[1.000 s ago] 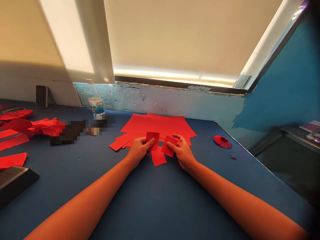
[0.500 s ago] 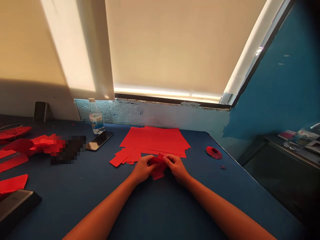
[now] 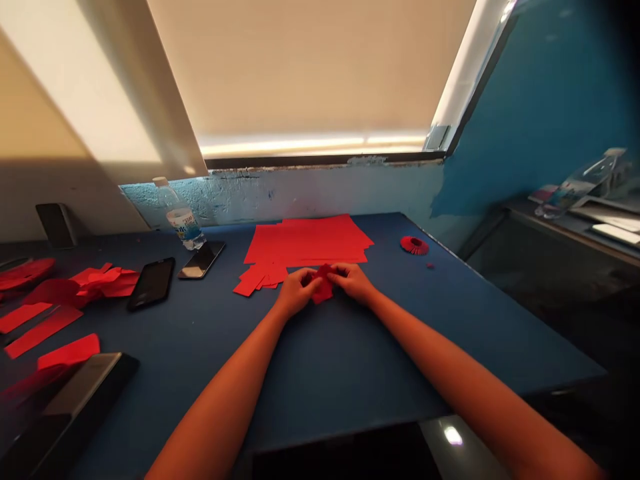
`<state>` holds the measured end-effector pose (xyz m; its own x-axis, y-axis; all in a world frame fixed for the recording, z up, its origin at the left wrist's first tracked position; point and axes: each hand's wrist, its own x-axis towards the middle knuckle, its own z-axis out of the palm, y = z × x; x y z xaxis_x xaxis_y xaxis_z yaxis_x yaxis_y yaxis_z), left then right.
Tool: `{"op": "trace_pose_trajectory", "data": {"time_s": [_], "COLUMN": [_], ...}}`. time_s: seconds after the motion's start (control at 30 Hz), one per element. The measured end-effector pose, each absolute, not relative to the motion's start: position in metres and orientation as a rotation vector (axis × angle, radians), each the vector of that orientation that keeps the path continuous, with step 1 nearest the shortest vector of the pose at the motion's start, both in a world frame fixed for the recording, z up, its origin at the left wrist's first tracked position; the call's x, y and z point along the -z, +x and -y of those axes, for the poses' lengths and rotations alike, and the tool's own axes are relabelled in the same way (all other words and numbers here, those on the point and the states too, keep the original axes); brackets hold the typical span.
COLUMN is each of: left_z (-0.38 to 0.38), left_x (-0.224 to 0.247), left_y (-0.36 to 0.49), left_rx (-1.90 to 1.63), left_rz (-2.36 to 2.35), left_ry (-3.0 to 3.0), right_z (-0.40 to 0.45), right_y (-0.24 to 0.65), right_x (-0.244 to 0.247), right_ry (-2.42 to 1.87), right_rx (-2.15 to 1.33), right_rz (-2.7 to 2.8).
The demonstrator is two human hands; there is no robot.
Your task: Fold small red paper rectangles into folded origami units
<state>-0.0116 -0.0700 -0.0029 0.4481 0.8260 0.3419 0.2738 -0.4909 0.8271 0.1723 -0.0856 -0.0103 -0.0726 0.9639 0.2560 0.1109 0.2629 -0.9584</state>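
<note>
Matt red paper (image 3: 306, 241), rough plaster wall (image 3: 300, 195)

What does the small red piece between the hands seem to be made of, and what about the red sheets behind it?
The small red piece looks like thin matte paper: it sits folded and creased, with no shine. The red sheets look like the same paper or a light card, flat with crisp cut edges and a dull finish; their thickness is hard to judge from here.
</note>
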Motion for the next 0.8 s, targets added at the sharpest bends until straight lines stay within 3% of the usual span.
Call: {"op": "trace_pose_trajectory", "data": {"time_s": [0.8], "left_z": [0.085], "left_x": [-0.003], "left_y": [-0.007], "left_rx": [-0.973], "left_rz": [-1.152], "left_ry": [2.328], "right_z": [0.078], "right_y": [0.179], "right_x": [0.02], "right_ry": [-0.961], "right_rx": [-1.107], "right_rz": [1.191]}}
